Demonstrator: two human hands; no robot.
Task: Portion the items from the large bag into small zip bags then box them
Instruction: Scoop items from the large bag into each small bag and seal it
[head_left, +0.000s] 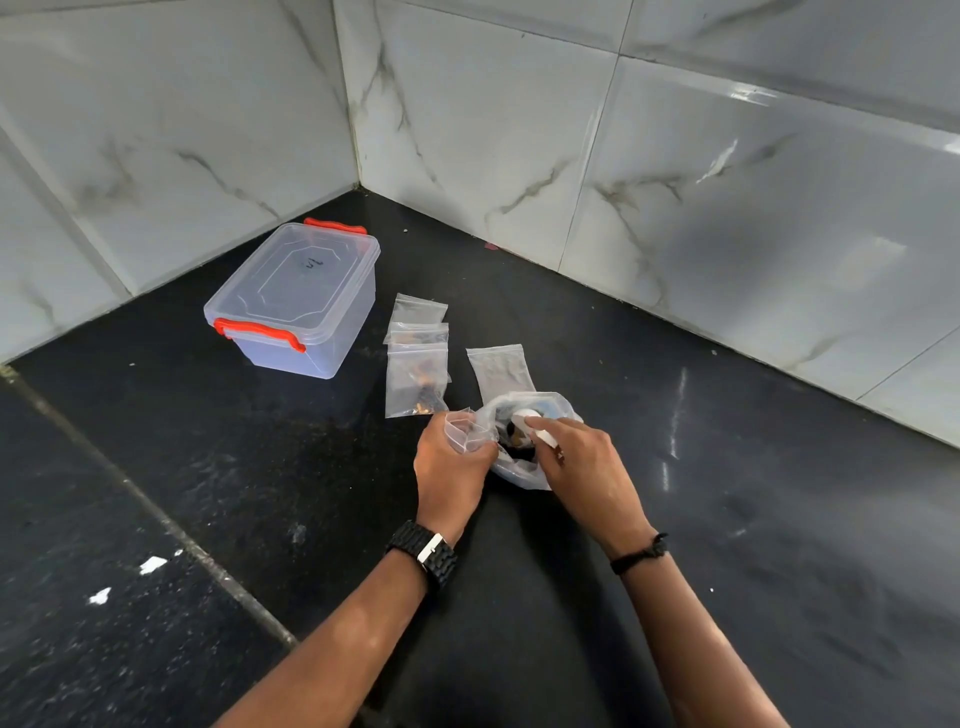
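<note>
My left hand (451, 464) grips a small clear zip bag (464, 430), held with its mouth up beside the large bag. The large clear bag (519, 470) lies open on the black counter with dark and brown items inside. My right hand (582, 464) holds a white spoon (525, 420) whose bowl is dipped in the large bag's mouth. An empty small zip bag (500, 368) lies just behind the large bag. To its left, filled small zip bags (417, 371) lie overlapping in a row. A clear plastic box (297, 297) with orange latches stands shut at the back left.
The black stone counter (727, 519) meets marble-look tiled walls (727, 182) in a corner behind the box. A seam in the counter (156, 514) runs diagonally at the left. White specks (153, 565) lie near the seam.
</note>
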